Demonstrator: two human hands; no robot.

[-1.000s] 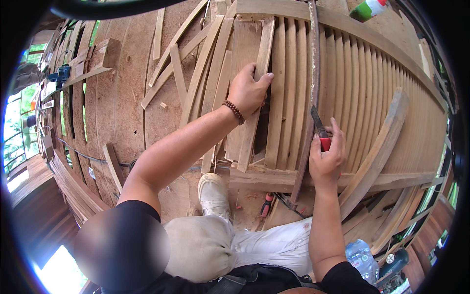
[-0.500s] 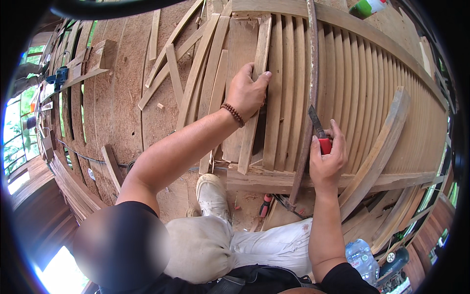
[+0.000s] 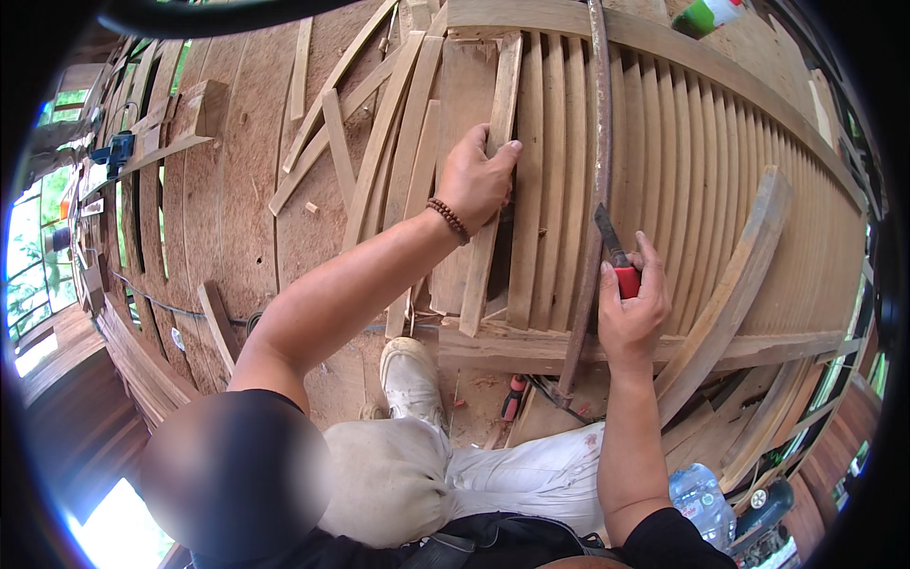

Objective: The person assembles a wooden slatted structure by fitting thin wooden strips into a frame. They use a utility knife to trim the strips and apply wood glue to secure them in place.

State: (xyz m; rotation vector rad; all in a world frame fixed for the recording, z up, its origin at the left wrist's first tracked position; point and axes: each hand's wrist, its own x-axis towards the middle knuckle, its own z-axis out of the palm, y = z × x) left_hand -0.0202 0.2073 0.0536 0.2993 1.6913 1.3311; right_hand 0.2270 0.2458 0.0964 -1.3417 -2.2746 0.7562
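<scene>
A pale brown, long, narrow wooden slat lies at the centre of the frame, slightly slanted; the left hand grasps its upper half, thumb on the right edge; the right hand, right of centre, is closed round the red handle of a knife-like tool with a dark, pointed blade, whose tip points to the upper left, near or over a rusty, straight metal bar; whether tip and bar touch, I cannot tell.

A large, rectangular, light brown wooden frame fills the centre and right; as far as I can judge, the work is well along, since close-set, parallel wooden slats stand in rows from the centre to the far right; what seems left is the left end, where a dark gap shows beside the held slat, which looks not yet seated, its lower end lying over the bottom rail; a flat, broad wooden panel lies just left of it.

Thin, loose wooden strips lie at upper left, perhaps offcuts or spares; a curved, thick wooden board rests across the slats at right.
</scene>
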